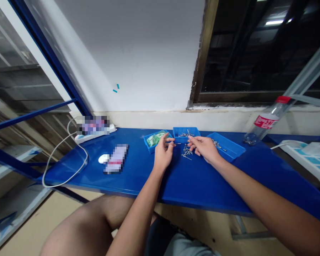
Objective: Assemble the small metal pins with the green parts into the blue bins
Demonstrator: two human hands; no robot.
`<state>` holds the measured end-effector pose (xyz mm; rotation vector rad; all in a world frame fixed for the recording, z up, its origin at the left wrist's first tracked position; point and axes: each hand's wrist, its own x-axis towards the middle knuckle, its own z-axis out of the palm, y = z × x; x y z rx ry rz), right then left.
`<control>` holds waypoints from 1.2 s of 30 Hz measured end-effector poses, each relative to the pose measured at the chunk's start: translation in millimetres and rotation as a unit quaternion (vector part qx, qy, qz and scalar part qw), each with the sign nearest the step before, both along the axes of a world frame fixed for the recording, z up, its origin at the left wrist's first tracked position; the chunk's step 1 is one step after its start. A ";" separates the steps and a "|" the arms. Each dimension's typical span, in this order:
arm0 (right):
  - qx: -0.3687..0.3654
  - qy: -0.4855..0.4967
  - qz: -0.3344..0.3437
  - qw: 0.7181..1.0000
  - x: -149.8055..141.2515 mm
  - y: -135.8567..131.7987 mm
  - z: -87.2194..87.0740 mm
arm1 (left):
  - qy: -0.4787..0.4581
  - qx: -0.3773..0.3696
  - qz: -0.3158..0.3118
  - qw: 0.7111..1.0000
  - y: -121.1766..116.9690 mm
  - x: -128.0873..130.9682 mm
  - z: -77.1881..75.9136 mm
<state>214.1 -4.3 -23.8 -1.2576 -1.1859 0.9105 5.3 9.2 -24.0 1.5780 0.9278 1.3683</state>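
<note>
My left hand is over the blue table, fingers curled. A thin metal rivet juts from its fingertips. My right hand pinches another rivet between thumb and forefinger, its tip pointing up. Below and between the hands lies a loose pile of rivets. Behind them stands a blue tray with more thin metal pieces. By my left hand, a second blue tray holds small green-and-white packets. Right of my right hand, a third blue tray has small metal parts at its left end, partly hidden.
On the blue table, a white oval object lies by a blurred-out item. A white power strip with a looped cable sits at the back left. A plastic bottle stands at the right, near another white strip.
</note>
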 end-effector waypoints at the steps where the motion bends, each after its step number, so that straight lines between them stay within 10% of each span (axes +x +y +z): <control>1: 0.000 -0.019 -0.002 1.000 2.0 0.2 0.2 | 0.010 0.007 0.010 1.000 -0.7 -0.9 0.8; 9: 0.193 -0.366 0.033 0.910 0.5 -12.4 3.8 | 0.308 0.154 0.065 0.936 -7.9 -3.5 1.5; 19: 0.197 -0.377 0.041 0.904 -4.6 -10.0 -4.5 | 0.515 0.196 0.053 0.833 -14.6 9.8 -1.7; 36: 0.194 -0.370 0.057 0.907 -7.0 -15.5 0.5 | 0.409 0.189 0.009 0.893 -13.6 6.1 1.3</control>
